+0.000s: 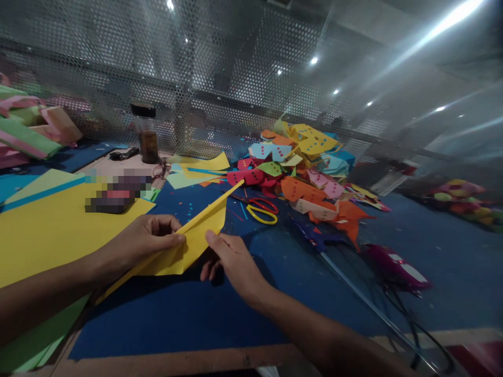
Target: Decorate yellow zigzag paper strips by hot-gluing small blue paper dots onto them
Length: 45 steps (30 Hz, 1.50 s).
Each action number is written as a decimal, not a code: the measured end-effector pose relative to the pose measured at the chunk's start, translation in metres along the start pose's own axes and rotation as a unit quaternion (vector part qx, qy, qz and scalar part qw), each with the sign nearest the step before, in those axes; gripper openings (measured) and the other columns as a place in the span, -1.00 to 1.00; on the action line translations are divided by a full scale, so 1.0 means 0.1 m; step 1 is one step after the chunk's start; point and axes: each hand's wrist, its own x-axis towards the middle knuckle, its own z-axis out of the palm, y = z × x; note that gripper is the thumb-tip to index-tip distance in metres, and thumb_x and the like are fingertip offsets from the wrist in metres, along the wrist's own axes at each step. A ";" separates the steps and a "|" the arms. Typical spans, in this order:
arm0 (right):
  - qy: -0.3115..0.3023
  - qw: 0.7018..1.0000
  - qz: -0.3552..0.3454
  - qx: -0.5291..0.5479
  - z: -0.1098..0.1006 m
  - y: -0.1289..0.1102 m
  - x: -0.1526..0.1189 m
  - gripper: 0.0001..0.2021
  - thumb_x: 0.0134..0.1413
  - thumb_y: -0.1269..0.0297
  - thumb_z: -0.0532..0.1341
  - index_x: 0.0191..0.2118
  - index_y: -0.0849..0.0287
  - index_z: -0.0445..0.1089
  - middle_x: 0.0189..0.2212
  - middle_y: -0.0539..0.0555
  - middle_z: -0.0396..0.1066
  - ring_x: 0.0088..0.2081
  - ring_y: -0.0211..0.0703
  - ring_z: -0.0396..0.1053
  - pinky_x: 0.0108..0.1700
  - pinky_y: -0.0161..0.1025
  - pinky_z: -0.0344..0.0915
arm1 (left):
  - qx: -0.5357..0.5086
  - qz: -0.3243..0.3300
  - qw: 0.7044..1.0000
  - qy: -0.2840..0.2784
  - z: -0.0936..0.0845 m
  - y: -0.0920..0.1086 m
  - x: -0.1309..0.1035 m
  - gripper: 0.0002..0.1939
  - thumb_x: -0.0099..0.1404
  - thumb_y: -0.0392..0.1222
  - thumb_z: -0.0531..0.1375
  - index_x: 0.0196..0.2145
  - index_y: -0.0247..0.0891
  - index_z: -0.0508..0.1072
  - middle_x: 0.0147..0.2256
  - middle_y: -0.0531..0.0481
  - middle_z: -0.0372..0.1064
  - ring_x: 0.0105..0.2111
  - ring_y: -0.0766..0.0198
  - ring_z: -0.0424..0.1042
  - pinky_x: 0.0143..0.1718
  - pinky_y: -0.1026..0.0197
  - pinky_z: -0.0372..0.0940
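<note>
A folded yellow paper (196,238) is held up over the blue table covering (196,319), a narrow folded strip running along its upper edge. My left hand (151,238) pinches that strip near its middle. On the right side of the sheet, my right hand (231,256) grips the lower edge between thumb and fingers. Beyond the paper lie scissors (262,212) with red and yellow handles, touched by neither hand. Larger yellow sheets (51,230) lie beneath and beyond my left forearm.
Colourful folded paper pieces (306,183) are heaped at the back. A blue glue gun (316,235) with a long clear stick and a purple device (396,267) with cables lie right. A jar (148,136) stands behind a partly pixelated phone (118,196). Green sheets (43,335) lie front left.
</note>
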 end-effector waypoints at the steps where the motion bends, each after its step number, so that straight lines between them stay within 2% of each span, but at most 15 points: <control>1: 0.000 1.000 0.000 0.008 0.00 -0.01 0.00 -0.43 0.14 -0.35 0.13 -0.47 0.14 0.30 -0.65 0.00 0.36 -0.64 -0.25 0.38 -0.57 -0.35 0.23 | 0.000 -0.002 1.000 0.002 0.00 0.00 0.00 -0.76 -0.01 -0.13 0.51 -0.48 -0.20 0.53 -0.53 0.09 0.56 -0.57 0.37 0.40 -0.55 0.41 0.22; 5: 0.007 1.000 0.006 0.021 0.01 -0.02 0.01 -0.40 0.15 -0.35 0.07 -0.51 0.15 0.32 -0.71 0.02 0.34 -0.66 -0.22 0.36 -0.57 -0.32 0.25 | -0.003 -0.007 1.000 -0.002 0.02 0.02 0.00 -0.75 -0.04 -0.15 0.51 -0.50 -0.21 0.52 -0.55 0.12 0.54 -0.58 0.38 0.39 -0.54 0.40 0.21; 12: 0.028 0.999 0.008 0.045 0.00 0.00 0.03 -0.52 0.14 -0.10 0.03 -0.53 0.19 0.38 -0.70 0.03 0.36 -0.65 -0.22 0.37 -0.57 -0.34 0.28 | -0.002 0.000 1.000 -0.014 0.02 0.02 0.00 -0.75 -0.02 -0.13 0.51 -0.51 -0.19 0.52 -0.56 0.14 0.52 -0.59 0.39 0.38 -0.53 0.39 0.19; 15: 0.034 0.999 0.003 0.022 -0.01 -0.03 0.01 -0.53 0.16 -0.07 0.03 -0.56 0.18 0.37 -0.71 0.04 0.37 -0.66 -0.24 0.34 -0.55 -0.34 0.30 | -0.002 0.004 1.000 -0.009 0.02 0.02 0.00 -0.75 -0.04 -0.13 0.51 -0.51 -0.19 0.52 -0.55 0.12 0.53 -0.58 0.38 0.39 -0.53 0.38 0.19; 23: 0.046 0.999 -0.011 0.009 0.00 -0.07 -0.03 -0.41 0.13 -0.32 0.08 -0.52 0.16 0.34 -0.71 0.03 0.38 -0.66 -0.25 0.33 -0.53 -0.33 0.32 | -0.017 -0.003 1.000 -0.006 0.02 0.00 0.01 -0.73 -0.06 -0.15 0.53 -0.50 -0.21 0.51 -0.56 0.12 0.51 -0.58 0.38 0.37 -0.54 0.38 0.19; 26: 0.034 0.999 -0.009 0.022 0.01 -0.06 -0.02 -0.37 0.11 -0.40 0.07 -0.49 0.16 0.33 -0.71 0.02 0.36 -0.65 -0.23 0.35 -0.54 -0.32 0.31 | -0.019 -0.006 1.000 -0.006 0.01 0.01 0.01 -0.73 -0.04 -0.16 0.53 -0.48 -0.22 0.51 -0.54 0.11 0.53 -0.57 0.38 0.39 -0.53 0.40 0.20; 28: 0.015 1.000 -0.009 0.011 0.01 -0.05 -0.02 -0.39 0.08 -0.41 0.13 -0.47 0.14 0.31 -0.70 -0.01 0.35 -0.65 -0.23 0.36 -0.57 -0.33 0.28 | -0.021 -0.012 1.000 0.006 0.01 0.01 0.01 -0.71 -0.06 -0.14 0.53 -0.48 -0.22 0.50 -0.55 0.12 0.51 -0.58 0.38 0.37 -0.55 0.39 0.17; 31: -0.012 0.998 0.001 -0.053 0.00 -0.02 -0.03 -0.42 0.11 -0.34 0.22 -0.51 0.14 0.30 -0.71 -0.02 0.35 -0.67 -0.30 0.30 -0.60 -0.38 0.19 | -0.015 -0.005 1.000 0.020 0.00 0.02 0.00 -0.69 -0.09 -0.11 0.54 -0.49 -0.22 0.50 -0.57 0.13 0.47 -0.59 0.37 0.34 -0.57 0.38 0.16; 35: -0.031 0.992 -0.001 -0.123 0.00 0.01 -0.06 -0.43 0.25 -0.22 0.21 -0.50 0.22 0.49 -0.73 -0.03 0.34 -0.68 -0.35 0.21 -0.61 -0.38 0.10 | 0.012 0.021 1.000 0.017 0.01 0.01 -0.02 -0.74 -0.01 -0.09 0.50 -0.47 -0.21 0.53 -0.53 0.11 0.50 -0.52 0.34 0.39 -0.49 0.36 0.22; 40: -0.043 0.993 -0.007 -0.110 0.00 0.00 -0.06 -0.47 0.29 -0.14 0.20 -0.48 0.22 0.55 -0.75 -0.05 0.31 -0.68 -0.34 0.20 -0.59 -0.37 0.08 | 0.033 0.019 0.999 0.019 0.03 0.02 -0.03 -0.73 0.00 -0.03 0.48 -0.49 -0.19 0.51 -0.50 0.07 0.53 -0.50 0.27 0.42 -0.47 0.30 0.27; 45: -0.062 0.995 0.010 -0.082 0.02 -0.04 -0.07 -0.60 0.21 -0.03 0.32 -0.47 0.22 0.54 -0.75 -0.10 0.30 -0.70 -0.36 0.18 -0.60 -0.37 0.08 | 0.008 0.012 1.000 0.022 0.03 0.03 -0.02 -0.71 -0.04 -0.06 0.50 -0.49 -0.21 0.50 -0.55 0.10 0.48 -0.55 0.31 0.37 -0.51 0.34 0.22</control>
